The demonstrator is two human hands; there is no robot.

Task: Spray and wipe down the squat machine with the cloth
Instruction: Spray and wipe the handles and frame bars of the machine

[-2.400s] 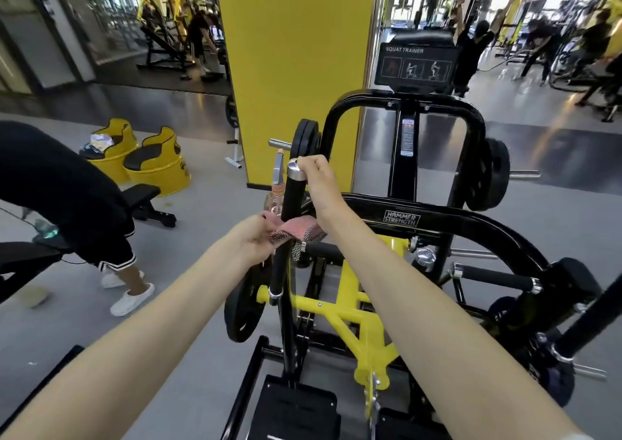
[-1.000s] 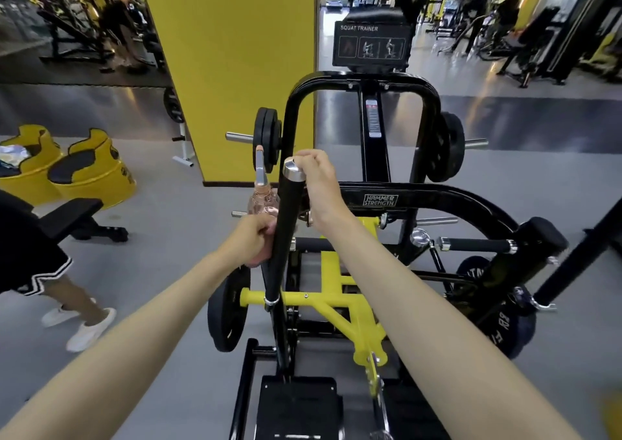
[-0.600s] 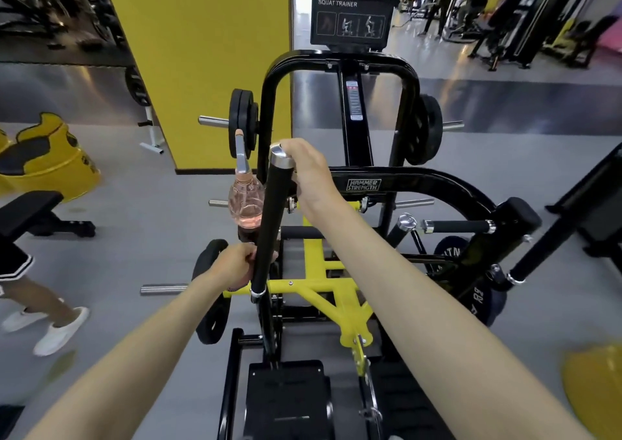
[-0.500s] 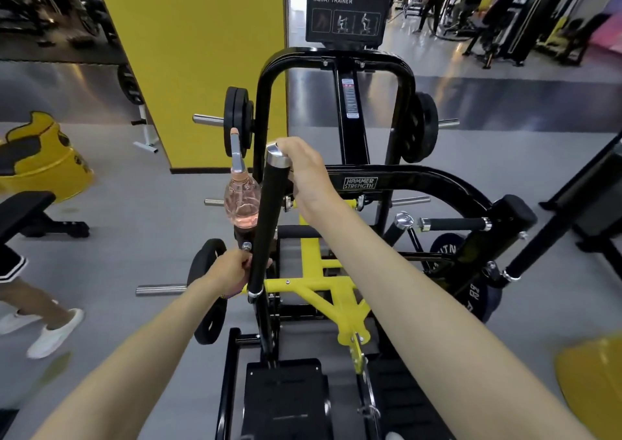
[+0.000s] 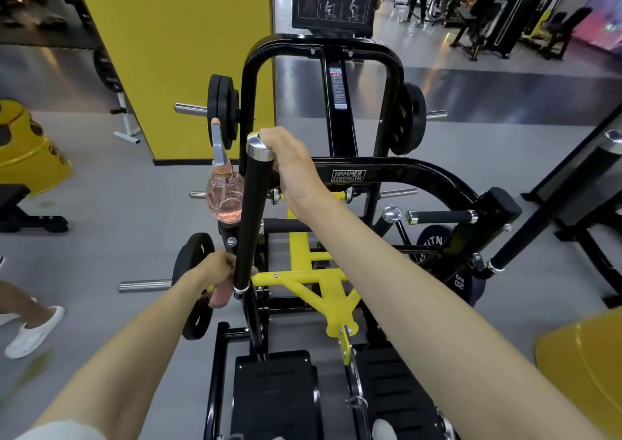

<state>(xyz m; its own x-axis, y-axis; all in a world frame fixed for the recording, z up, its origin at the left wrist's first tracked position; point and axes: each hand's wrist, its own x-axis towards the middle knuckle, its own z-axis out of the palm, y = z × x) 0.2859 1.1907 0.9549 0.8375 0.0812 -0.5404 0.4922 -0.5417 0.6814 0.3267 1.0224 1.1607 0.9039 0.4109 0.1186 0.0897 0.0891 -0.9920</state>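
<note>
Clutching the cloth (image 5: 220, 296), left hand (image 5: 215, 268) hugs handle (image 5: 250, 217) base; right hand (image 5: 289, 160) grips top.

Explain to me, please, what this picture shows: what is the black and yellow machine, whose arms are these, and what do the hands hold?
The camera sits on a person's head and looks down, so the two bare arms are that person's own. The machine is a gym squat machine; the sign on top reads "SQUAT TRAINER". It carries round weight plates. In the middle rises a long black handle with a chrome cap. The right hand grips it near the top. The left hand wraps a pinkish cloth round its lower end, to wipe it. Just left of the handle stands a clear spray bottle with pink liquid; no hand holds it, and what carries it is hidden.
</note>
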